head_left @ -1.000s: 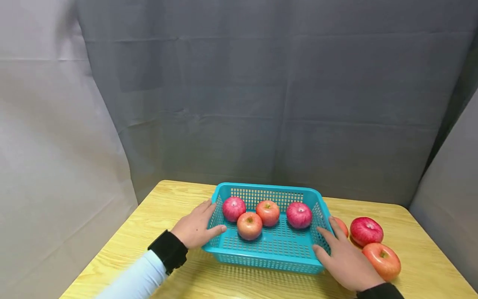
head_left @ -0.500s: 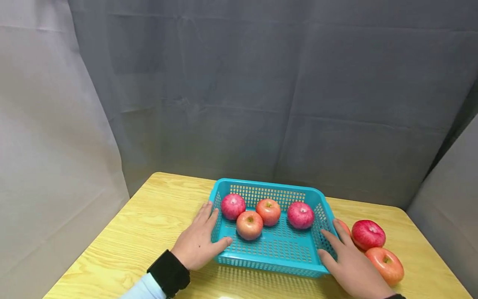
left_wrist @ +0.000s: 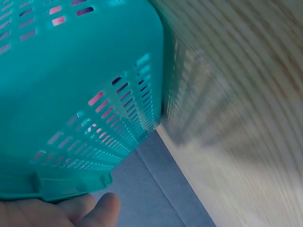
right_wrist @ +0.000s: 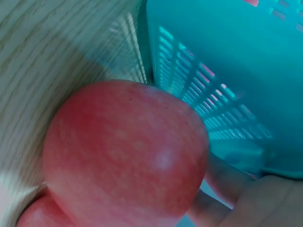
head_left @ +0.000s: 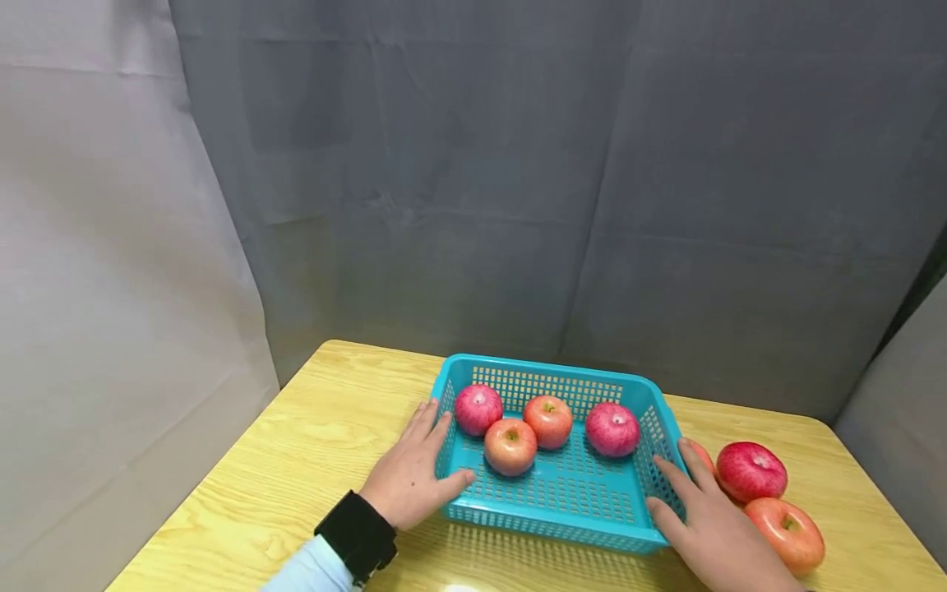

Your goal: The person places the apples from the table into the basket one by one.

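Observation:
A turquoise plastic basket (head_left: 562,538) with slotted walls sits on the wooden table. Two pink-red apples (head_left: 478,409) and two orange-red apples (head_left: 510,446) lie in it. My left hand (head_left: 414,473) rests at the left rim with straight, spread fingers, its thumb reaching over the front left corner. In the left wrist view its fingertips (left_wrist: 106,208) show at the rim. My right hand (head_left: 718,526) lies across the right rim, thumb and index over the inside, another finger along the outer side. In the right wrist view a large red apple (right_wrist: 128,151) stands close to that hand.
Right of the basket lie a pink-red apple (head_left: 752,471), an orange apple (head_left: 787,534) and another orange apple (head_left: 703,454) partly hidden by my right hand. A grey cloth (head_left: 444,164) hangs behind the table (head_left: 296,460), with pale cloth (head_left: 111,288) at the left.
The head view has shifted, moving everything slightly right. My left hand has slid a little toward the basket's front corner. Basket and apples keep their places relative to each other.

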`<state>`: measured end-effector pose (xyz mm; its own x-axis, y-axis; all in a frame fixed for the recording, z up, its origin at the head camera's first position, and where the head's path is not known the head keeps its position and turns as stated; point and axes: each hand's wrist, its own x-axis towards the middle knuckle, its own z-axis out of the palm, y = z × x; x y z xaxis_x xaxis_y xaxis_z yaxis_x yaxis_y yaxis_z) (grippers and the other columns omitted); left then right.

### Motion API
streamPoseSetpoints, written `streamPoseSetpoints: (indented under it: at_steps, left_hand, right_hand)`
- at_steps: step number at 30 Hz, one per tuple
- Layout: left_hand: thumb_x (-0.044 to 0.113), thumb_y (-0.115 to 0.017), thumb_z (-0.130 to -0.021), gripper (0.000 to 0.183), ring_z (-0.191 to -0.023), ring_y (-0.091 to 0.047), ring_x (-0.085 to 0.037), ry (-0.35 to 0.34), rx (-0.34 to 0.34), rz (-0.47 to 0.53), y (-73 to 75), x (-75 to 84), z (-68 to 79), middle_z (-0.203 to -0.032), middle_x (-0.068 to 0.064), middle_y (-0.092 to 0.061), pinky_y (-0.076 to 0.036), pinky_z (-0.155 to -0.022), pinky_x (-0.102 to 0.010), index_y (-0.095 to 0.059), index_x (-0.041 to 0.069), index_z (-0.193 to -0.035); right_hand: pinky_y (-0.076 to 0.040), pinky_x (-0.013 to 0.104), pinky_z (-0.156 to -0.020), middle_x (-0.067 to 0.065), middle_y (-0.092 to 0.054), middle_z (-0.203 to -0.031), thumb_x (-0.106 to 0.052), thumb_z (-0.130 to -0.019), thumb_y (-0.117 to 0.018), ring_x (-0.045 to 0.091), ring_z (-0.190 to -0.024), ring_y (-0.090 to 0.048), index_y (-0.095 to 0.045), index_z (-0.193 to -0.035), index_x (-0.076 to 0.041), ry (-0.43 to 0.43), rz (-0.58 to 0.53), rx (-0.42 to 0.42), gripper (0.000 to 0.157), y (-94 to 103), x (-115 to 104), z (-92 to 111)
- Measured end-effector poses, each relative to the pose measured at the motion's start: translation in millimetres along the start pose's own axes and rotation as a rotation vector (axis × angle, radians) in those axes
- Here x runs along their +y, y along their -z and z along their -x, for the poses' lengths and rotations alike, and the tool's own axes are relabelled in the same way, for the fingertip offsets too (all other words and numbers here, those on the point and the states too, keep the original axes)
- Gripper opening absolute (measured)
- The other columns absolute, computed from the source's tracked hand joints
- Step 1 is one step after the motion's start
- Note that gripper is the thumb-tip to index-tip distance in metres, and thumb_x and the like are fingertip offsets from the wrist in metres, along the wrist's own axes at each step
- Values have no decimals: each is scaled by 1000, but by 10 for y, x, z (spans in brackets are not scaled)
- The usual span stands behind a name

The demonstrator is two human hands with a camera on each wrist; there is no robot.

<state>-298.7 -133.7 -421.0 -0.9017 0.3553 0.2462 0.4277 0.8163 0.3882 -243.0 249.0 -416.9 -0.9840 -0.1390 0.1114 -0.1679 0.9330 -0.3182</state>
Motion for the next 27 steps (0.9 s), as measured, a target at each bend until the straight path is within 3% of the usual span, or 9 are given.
streamPoseSetpoints:
  at_steps: [7, 15, 20, 23, 27]
  left_hand:
    - [74, -46, -82, 96, -139, -4, -25, 23, -39, 49, -120, -43, 1, -156, -11, -14, -31, -106, -52, -29, 6, -147]
    - [70, -50, -82, 93, -139, -3, -24, 22, -20, 47, -41, -34, -48, -156, -10, -13, -31, -105, -53, -28, 8, -148]
    - [72, -47, -83, 94, -139, -4, -25, -4, -27, 38, -49, -20, -60, -156, -11, -13, -32, -105, -53, -29, 7, -147]
    - [74, -46, -82, 95, -139, -3, -24, 5, -30, 31, -65, -33, -39, -156, -10, -12, -32, -105, -53, -29, 7, -148]
    - [75, -46, -82, 96, -139, -3, -24, 16, -21, 22, -65, -55, -23, -156, -9, -12, -32, -105, -53, -29, 8, -148]
  right_hand:
    - [-42, 66, -86, 23, -16, -151, -65, -91, -42, 44, -127, -28, -36, -145, -8, 13, 10, 10, 78, -18, 31, 42]
    - [-37, 71, -88, 20, -12, -154, -55, -97, -39, 44, -128, -27, -26, -150, -16, 86, -111, 45, 67, 88, 73, 44]
    - [-39, 73, -82, 24, -12, -152, -52, -99, -38, 48, -127, -25, -24, -150, -13, 39, -115, 27, 66, 233, 270, 90]
    - [-37, 75, -82, 29, -20, -147, -53, -98, -41, 50, -126, -25, -27, -147, -5, 5, -61, 25, 71, 309, 433, 121]
    - [-39, 73, -83, 27, -39, -137, -57, -92, -50, 47, -119, -35, -39, -139, 3, 0, 8, 36, 77, 301, 601, 157]
